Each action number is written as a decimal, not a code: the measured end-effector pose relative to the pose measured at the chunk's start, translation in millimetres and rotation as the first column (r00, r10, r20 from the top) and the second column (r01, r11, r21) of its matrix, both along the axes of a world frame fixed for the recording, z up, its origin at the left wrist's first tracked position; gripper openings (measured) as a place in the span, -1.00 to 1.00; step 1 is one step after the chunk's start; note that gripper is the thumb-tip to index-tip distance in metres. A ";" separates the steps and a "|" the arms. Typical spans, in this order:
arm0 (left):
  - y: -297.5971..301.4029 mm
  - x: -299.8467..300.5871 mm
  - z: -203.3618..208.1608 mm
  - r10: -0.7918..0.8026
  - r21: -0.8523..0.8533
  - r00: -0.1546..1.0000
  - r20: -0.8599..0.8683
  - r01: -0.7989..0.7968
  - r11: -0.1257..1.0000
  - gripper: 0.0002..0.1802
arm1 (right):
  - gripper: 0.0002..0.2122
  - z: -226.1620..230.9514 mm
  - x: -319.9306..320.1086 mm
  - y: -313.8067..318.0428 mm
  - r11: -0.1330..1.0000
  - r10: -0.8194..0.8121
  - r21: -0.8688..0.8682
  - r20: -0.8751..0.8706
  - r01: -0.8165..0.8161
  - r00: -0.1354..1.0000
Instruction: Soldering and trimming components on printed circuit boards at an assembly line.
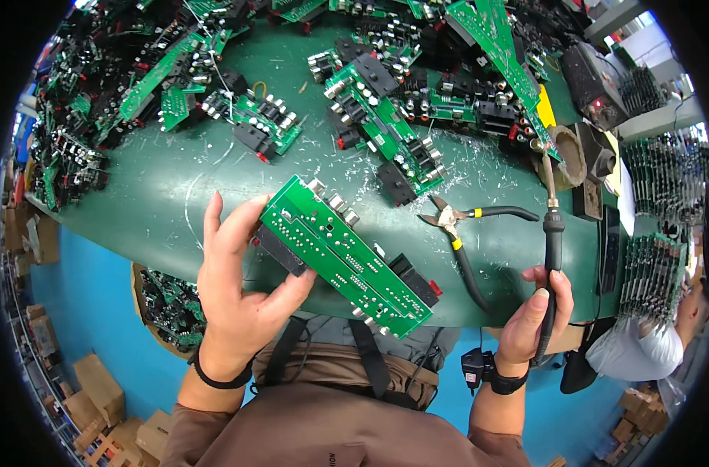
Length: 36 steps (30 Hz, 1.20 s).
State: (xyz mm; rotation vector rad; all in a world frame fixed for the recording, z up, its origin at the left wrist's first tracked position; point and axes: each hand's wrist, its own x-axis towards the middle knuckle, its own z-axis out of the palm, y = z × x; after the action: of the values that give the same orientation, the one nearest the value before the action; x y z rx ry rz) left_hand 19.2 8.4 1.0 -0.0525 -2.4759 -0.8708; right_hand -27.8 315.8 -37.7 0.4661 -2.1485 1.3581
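My left hand grips one end of a green circuit board between thumb and fingers, solder side up. Black connectors and silver jacks stick out along the board's long edges. In my right hand is a soldering iron, held by its black handle with the tip pointing away from me. That tip reaches the rim of a round brown pot. Between the board and the iron, wire cutters with black and yellow handles lie spread on the green table mat.
Populated circuit boards lie beyond my hands, with a large heap at the far left. A metal box with a red light stands at the far right. Boards are racked on the right, near another person. Clippings litter the mat.
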 end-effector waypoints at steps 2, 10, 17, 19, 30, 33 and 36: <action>2.0 2.0 1.6 0.011 0.025 0.999 -0.052 -0.010 1.000 -0.28 | -0.73 -0.5 0.5 -0.8 1.000 0.005 -0.012 -0.003 -0.005 1.000; -0.5 18.7 5.9 0.063 0.141 0.987 -0.145 -0.042 0.989 -0.26 | -0.75 -1.9 1.7 -1.8 1.000 -0.003 -0.018 0.024 0.004 1.000; -3.9 27.9 10.7 0.062 0.181 0.981 -0.183 -0.029 0.983 -0.27 | -0.75 -0.7 4.3 -2.9 1.000 0.002 -0.027 0.039 -0.001 0.999; -4.9 29.2 9.5 0.058 0.163 0.981 -0.184 -0.027 0.986 -0.26 | -0.75 0.0 4.7 -2.5 1.000 -0.009 -0.017 0.050 0.010 0.999; -4.9 37.2 11.7 0.128 0.282 0.966 -0.224 -0.061 0.957 -0.24 | -0.77 0.2 2.7 -5.8 0.997 -0.019 -0.070 0.086 0.025 0.996; -9.9 40.1 4.0 0.011 0.314 0.977 -0.215 0.059 0.948 -0.24 | -0.78 2.1 2.6 -1.1 0.997 -0.035 -0.071 0.047 0.039 0.998; -7.8 42.5 9.3 0.063 0.398 0.984 -0.166 0.008 0.917 -0.28 | -0.78 4.3 1.7 -2.3 0.999 0.001 -0.045 -0.002 -0.001 1.000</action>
State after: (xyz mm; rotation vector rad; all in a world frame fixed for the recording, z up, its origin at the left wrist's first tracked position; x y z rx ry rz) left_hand 61.8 0.6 10.3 0.0457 -2.0900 -1.2832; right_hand -26.2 313.5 -33.4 0.4510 -2.1124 1.4029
